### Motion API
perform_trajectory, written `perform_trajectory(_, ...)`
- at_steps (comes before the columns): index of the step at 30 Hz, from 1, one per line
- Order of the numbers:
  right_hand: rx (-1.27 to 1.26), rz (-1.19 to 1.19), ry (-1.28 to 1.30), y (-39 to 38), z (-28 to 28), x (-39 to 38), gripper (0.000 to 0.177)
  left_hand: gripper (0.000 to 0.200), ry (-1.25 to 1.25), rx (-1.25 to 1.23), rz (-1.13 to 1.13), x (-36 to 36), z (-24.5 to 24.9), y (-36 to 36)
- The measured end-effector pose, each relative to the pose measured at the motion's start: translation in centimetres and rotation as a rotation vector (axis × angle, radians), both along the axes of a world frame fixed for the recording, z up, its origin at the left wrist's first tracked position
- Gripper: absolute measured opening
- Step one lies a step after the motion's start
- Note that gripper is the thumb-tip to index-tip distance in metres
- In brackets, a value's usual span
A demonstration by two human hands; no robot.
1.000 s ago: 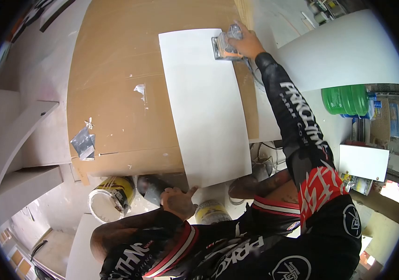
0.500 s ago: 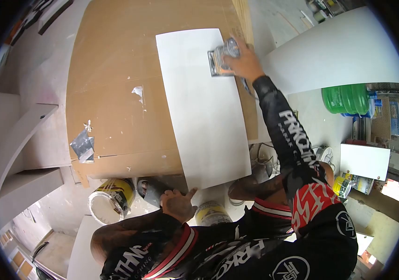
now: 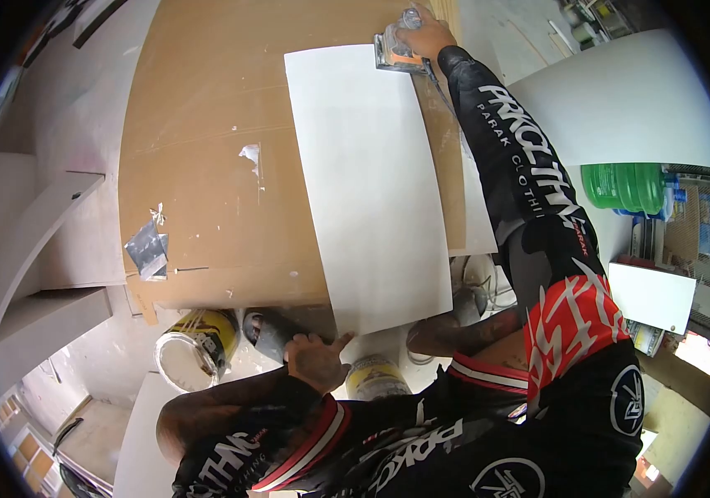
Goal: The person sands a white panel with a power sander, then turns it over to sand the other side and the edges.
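A long white panel (image 3: 371,183) lies on a brown board (image 3: 205,149) that serves as a bench top. My right hand (image 3: 426,35) grips a small electric sander (image 3: 395,50) at the panel's far right corner, arm stretched out in a black printed sleeve. My left hand (image 3: 318,358) rests at the panel's near edge, thumb against it, holding nothing else.
Paint cans (image 3: 193,344) and a sandal (image 3: 270,332) sit on the floor under the board's near edge. A large white curved sheet (image 3: 629,108) lies at the right, with a green jug (image 3: 624,187) and a small white board (image 3: 652,295) nearby. Grey tape (image 3: 147,249) sticks to the board.
My right hand has pushed the sander away from me, from a little way down the panel's right side up to its far corner. The left hand has stayed at the near edge.
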State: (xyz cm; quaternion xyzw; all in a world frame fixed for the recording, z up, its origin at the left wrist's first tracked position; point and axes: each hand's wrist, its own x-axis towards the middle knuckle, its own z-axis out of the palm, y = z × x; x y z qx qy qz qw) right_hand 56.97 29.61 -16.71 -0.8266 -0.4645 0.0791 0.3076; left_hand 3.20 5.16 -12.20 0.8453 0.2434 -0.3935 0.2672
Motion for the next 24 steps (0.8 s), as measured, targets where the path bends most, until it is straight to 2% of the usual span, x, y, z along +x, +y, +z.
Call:
perform_trajectory(4, -0.064, -0.024, -0.052, -3.4, 1.0, -2.1, 0.09, 0.068, -0.007, 0.021, -0.032, 0.4, 0.2, 0.0)
perform_trajectory(8, -0.169, -0.052, -0.056, -8.8, 2.4, -5.7, 0.092, 0.066, -0.039, 0.05, -0.06, 0.0, -0.7, -0.5)
perform_trajectory(10, -0.206, -0.064, -0.042, -11.5, 2.6, -7.3, 0.089, 0.065, -0.057, 0.054, -0.056, 0.1, -0.6, -0.4)
perform_trajectory(14, -0.128, -0.009, -0.067, -16.3, 2.1, -9.9, 0.087, 0.067, -0.018, 0.026, -0.049, 0.3, -0.1, -0.4)
perform_trajectory(16, -0.105, 0.003, -0.087, -18.8, 2.1, -11.6, 0.088, 0.062, -0.085, 0.074, -0.038, 0.3, 0.2, -0.5)
perform_trajectory(18, -0.151, -0.02, 0.048, -21.6, 2.8, -13.6, 0.086, 0.061, -0.112, 0.071, -0.036, 0.6, 0.2, -0.5)
perform_trajectory(20, -0.127, -0.001, -0.031, -24.2, 2.8, -15.1, 0.085, 0.061, -0.068, 0.003, -0.017, 1.1, 0.4, -0.2)
perform_trajectory(21, -0.109, 0.002, -0.004, -25.5, 2.9, -15.9, 0.084, 0.053, -0.167, -0.002, -0.029, 1.0, 0.5, 0.0)
perform_trajectory(22, -0.093, 0.007, 0.025, -26.8, 3.0, -16.7, 0.084, 0.053, -0.166, -0.006, -0.027, 0.9, -0.1, -0.1)
perform_trajectory(24, -0.097, 0.013, 0.026, -29.3, 3.5, -18.1, 0.084, 0.047, -0.331, 0.114, 0.225, 1.3, -1.5, 0.1)
